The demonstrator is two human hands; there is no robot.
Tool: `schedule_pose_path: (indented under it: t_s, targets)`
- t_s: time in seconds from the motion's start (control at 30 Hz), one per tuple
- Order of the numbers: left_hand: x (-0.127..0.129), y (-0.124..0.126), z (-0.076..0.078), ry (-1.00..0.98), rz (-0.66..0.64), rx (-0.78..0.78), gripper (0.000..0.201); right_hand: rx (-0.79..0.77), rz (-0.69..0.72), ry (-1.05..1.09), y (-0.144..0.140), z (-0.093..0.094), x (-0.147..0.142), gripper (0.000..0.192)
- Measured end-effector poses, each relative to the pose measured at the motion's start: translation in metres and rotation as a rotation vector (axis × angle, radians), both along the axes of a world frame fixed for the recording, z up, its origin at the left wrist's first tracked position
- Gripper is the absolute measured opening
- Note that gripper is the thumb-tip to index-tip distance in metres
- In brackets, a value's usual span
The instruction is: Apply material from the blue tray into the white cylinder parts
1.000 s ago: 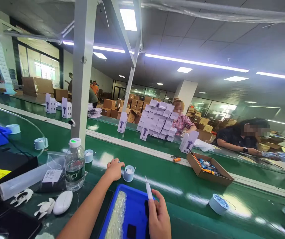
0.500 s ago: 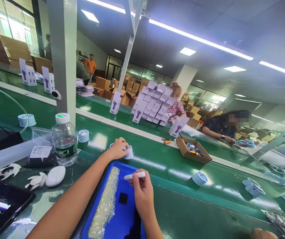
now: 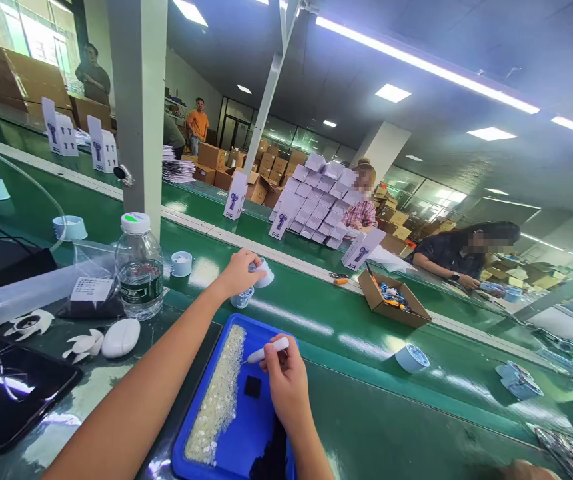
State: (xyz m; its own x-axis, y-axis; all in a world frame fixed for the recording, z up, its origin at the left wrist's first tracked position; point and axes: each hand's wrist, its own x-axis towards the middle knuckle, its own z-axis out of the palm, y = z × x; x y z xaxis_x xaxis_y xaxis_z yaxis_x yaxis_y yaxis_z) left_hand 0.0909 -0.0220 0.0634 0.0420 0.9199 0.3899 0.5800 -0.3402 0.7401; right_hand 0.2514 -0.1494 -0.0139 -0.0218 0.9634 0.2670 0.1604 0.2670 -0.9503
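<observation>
We're looking down at a green counter (image 3: pixel 366 333) with a conveyor belt running across it. The left hand (image 3: pixel 236 272) is stretched out over the belt and has its fingers wrapped around a small pale blue cap (image 3: pixel 264 273), lifted and tilted just above the belt. Right below it, another little blue ring (image 3: pixel 241 298) sits on the belt, close to the hand but we can't tell if they touch.

The right hand (image 3: pixel 286 380) is closer to us, pinching a white pen-like tool (image 3: pixel 268 351) between thumb and fingers, tip pointing left toward a strip of tiny clear beads (image 3: pixel 216 400) lying in a blue tray (image 3: pixel 239 443). A small black square (image 3: pixel 252 386) lies in the tray just beside that hand.

Off to the left there's a water bottle (image 3: pixel 139 267) standing upright, a white oval piece (image 3: pixel 120 337) and a couple of white fan blades (image 3: pixel 82 344) near it. Further along the belt sits an open cardboard box (image 3: pixel 391 303), and across the line two other people are working next to a stack of white boxes (image 3: pixel 319 200).
</observation>
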Motion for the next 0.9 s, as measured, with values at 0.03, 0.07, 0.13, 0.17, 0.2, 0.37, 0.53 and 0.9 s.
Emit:
schedule_pose_path:
  t_s: [0.03, 0.07, 0.13, 0.17, 0.2, 0.37, 0.53, 0.9]
  targets:
    - [0.0, -0.001, 0.0, 0.004, 0.003, -0.005, 0.012, -0.001, 0.001, -0.001, 0.0, 0.0, 0.0, 0.02]
    - [0.0, -0.001, 0.001, 0.01, 0.007, -0.008, 0.012, 0.0, -0.002, -0.009, 0.0, 0.0, 0.0, 0.02]
    - [0.001, -0.002, 0.002, 0.021, 0.015, -0.008, 0.012, 0.02, -0.013, -0.051, -0.001, 0.002, 0.0, 0.019]
    - [0.001, -0.002, 0.002, 0.023, 0.019, -0.006, 0.011, 0.037, -0.019, -0.082, -0.001, 0.002, 0.0, 0.019]
    - [0.001, -0.002, 0.002, 0.024, 0.022, -0.003, 0.011, 0.059, -0.028, -0.111, -0.001, 0.003, 0.001, 0.02]
    - [0.001, -0.002, 0.004, 0.032, 0.023, 0.007, 0.011, 0.157, -0.183, -0.12, 0.004, 0.005, 0.01, 0.019]
    - [0.0, -0.002, 0.007, 0.035, 0.016, -0.005, 0.012, 0.148, -0.275, -0.099, 0.008, 0.003, 0.017, 0.023]
    - [0.002, -0.004, 0.009, -0.143, -0.002, -0.04, 0.014, 0.151, -0.201, -0.208, 0.008, 0.002, 0.013, 0.024]
